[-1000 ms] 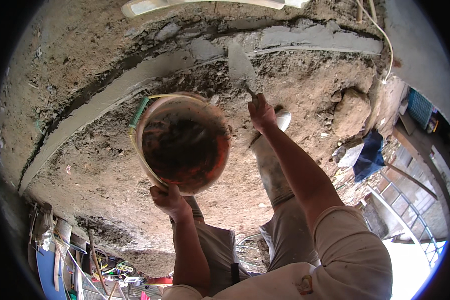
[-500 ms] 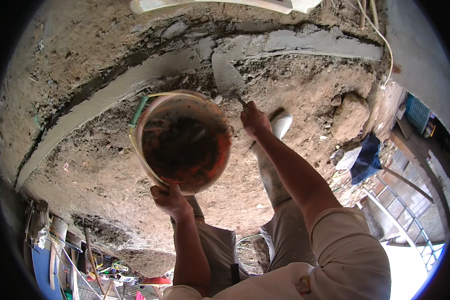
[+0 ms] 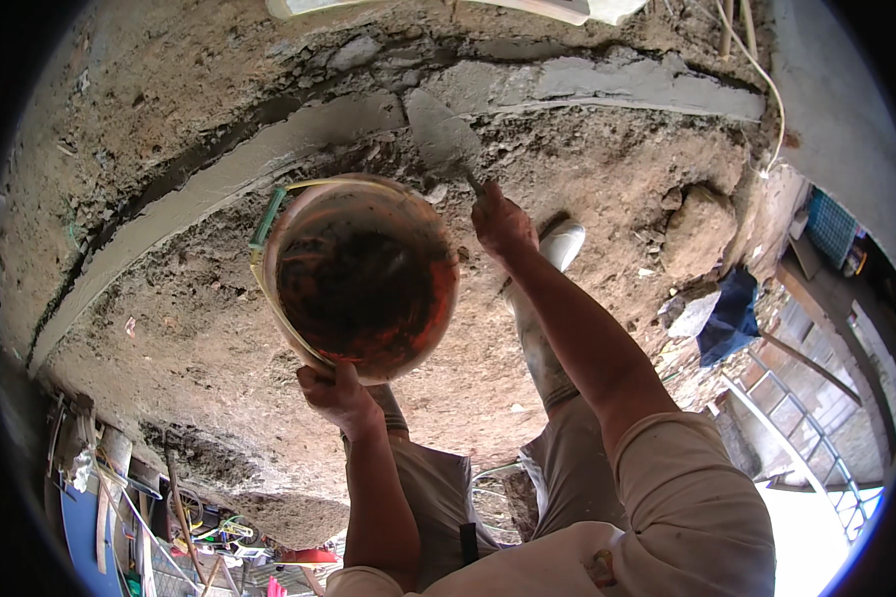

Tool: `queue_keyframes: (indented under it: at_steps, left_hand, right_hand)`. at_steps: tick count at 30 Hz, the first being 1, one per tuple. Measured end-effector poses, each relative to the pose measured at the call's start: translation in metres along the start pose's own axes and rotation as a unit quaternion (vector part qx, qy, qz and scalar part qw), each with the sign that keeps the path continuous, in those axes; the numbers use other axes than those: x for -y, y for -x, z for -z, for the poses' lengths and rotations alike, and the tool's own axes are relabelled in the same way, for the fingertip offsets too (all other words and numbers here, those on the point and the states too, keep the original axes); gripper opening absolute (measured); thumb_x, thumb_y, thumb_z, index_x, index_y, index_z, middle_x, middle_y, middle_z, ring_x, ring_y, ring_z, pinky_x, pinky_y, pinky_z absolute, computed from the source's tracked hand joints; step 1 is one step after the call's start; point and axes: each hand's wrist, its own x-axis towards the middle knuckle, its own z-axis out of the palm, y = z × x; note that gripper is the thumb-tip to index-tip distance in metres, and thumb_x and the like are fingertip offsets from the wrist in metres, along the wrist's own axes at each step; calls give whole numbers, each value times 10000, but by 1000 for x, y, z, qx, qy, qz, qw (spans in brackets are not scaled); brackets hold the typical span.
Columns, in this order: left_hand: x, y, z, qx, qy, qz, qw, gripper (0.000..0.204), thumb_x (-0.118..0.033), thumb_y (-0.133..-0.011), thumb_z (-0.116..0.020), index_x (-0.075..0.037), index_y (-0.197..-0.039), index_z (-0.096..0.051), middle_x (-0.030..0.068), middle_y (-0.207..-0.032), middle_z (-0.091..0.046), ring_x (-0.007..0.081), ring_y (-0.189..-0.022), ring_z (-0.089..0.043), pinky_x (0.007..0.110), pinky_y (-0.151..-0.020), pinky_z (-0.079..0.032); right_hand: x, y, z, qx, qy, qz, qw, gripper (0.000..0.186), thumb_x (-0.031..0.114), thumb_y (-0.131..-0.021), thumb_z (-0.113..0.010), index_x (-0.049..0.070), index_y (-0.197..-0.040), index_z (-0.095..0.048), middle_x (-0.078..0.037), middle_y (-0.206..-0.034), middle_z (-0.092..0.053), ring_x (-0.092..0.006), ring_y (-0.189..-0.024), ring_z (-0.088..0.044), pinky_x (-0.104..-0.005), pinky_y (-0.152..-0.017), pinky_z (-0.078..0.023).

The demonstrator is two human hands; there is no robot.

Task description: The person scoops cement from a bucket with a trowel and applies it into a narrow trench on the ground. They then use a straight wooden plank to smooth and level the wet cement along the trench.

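Note:
My left hand [image 3: 338, 395] grips the near rim of a round bucket [image 3: 304, 224], tipped so that I look into its dark, smeared inside. A thin wire handle with a green grip [image 3: 266, 218] lies along the bucket's left side. In my right hand [image 3: 505, 227] is the handle of a trowel [image 3: 438, 134], its flat blade coated in grey mortar and pointing away from me. The blade's far end meets a curved strip of grey mortar [image 3: 269, 149], close to a break in its smooth surface.
Rough brown soil [image 3: 169, 318] lies around my boots [image 3: 564, 246]. A large rock [image 3: 700, 231] and a dark blue cloth [image 3: 732, 318] are to the right, before a ladder [image 3: 806, 428]. Planks and clutter [image 3: 110, 497] fill the lower left. A pale cable [image 3: 767, 85] hangs at the upper right.
The trowel and my right hand have shifted slightly left and away from me, its blade now by the left mortar strip's end. The bucket has moved a little left.

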Motion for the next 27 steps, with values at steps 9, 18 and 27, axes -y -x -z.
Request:
queue_keyframes:
  at_steps: [9,18,27]
  left_hand:
    - [1,-1,4,5,-4,-11,1000,334,-144,-806,-722,-56,-783,-400,15,-763,-474,102,-692,-440,245,-634,-412]
    - [0,-2,3,-3,23,-14,1000,343,-136,-804,-721,-64,-766,-388,2,-740,-455,88,-677,-415,239,-619,-397]
    - [3,-6,8,-5,8,-21,1000,291,-100,-781,-691,-48,-786,-405,11,-757,-470,99,-690,-431,246,-645,-412]
  right_hand:
    - [-2,-6,26,-160,-109,-69,979,382,395,-929,-482,116,-1178,-402,-241,-1030,-649,-470,-959,-610,-551,-839,-476]
    - [35,-5,6,-78,27,8,997,398,391,-943,-466,149,-1247,-381,-211,-998,-653,-434,-961,-628,-516,-820,-497]
    - [17,-11,32,-163,-121,-101,974,300,311,-931,-505,107,-1142,-443,-239,-1136,-618,-445,-985,-613,-512,-827,-503]
